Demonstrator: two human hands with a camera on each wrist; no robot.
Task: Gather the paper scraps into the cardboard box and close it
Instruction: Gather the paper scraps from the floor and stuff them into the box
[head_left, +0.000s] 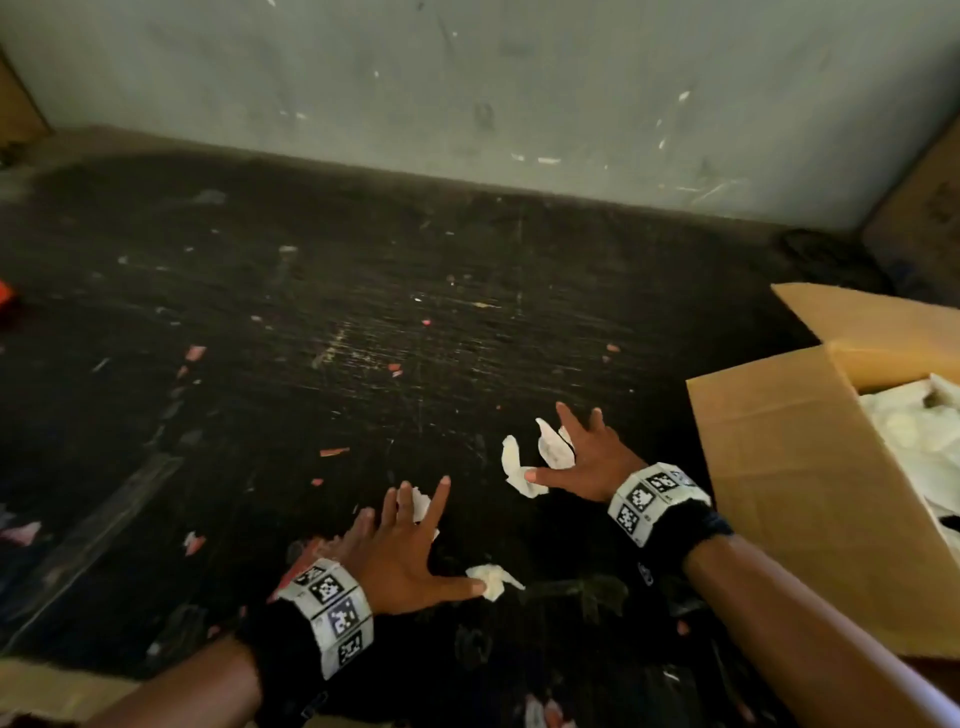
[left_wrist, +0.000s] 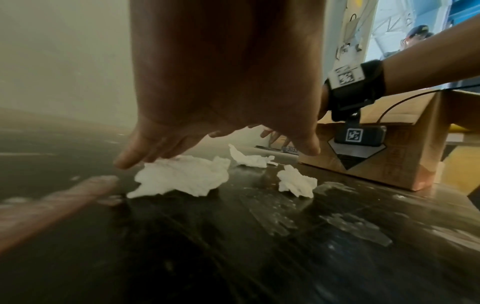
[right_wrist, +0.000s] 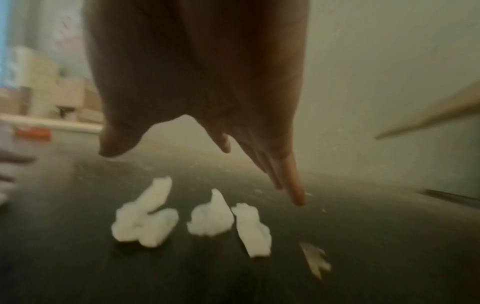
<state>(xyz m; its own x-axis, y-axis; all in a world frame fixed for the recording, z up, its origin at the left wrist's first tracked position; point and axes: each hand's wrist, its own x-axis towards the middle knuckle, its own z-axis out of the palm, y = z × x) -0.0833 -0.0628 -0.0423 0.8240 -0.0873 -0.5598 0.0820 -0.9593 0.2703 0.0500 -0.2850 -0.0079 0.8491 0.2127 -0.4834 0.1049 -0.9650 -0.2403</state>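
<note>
Hands are both spread flat, fingers straight, holding nothing: left hand (head_left: 400, 556) and right hand (head_left: 584, 462) hover over white paper scraps (head_left: 519, 467) on the dark floor (head_left: 311, 312). Cardboard box (head_left: 789, 467) sits open just right, more paper inside.

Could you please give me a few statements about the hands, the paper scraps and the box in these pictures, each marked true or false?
1. The cardboard box is closed. False: its flaps stand open, white paper inside.
2. Both hands have spread fingers. True: left hand, right hand.
3. White paper scraps lie on the dark surface. True.
4. The right hand grips a scrap. False: it holds nothing.
5. The box is on the person's left. False: right.
</note>
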